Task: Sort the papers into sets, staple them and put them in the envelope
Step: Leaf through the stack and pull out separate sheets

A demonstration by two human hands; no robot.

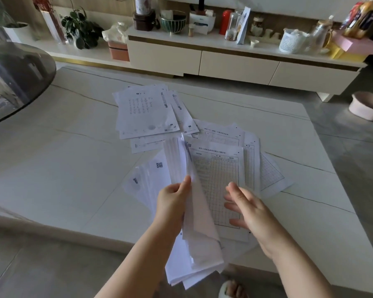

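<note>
My left hand [172,203] grips a thick stack of white papers [199,239] held upright over the near edge of the white table [63,168]; its upper sheets fan out. My right hand [243,205] hovers with spread, straight fingers over a gridded form sheet [220,168] lying on the table. More gridded forms [267,175] fan out to the right. A pile of text sheets [144,110] lies further back. Sheets with QR codes [151,177] lie left of my left hand. No stapler or envelope is in view.
A round glass table [15,78] overlaps the white table's far left corner. A low white cabinet [235,61] with jars, bowls and plants runs along the back wall. A pale round basket [368,106] sits on the floor at right. A slippered foot [230,290] shows below.
</note>
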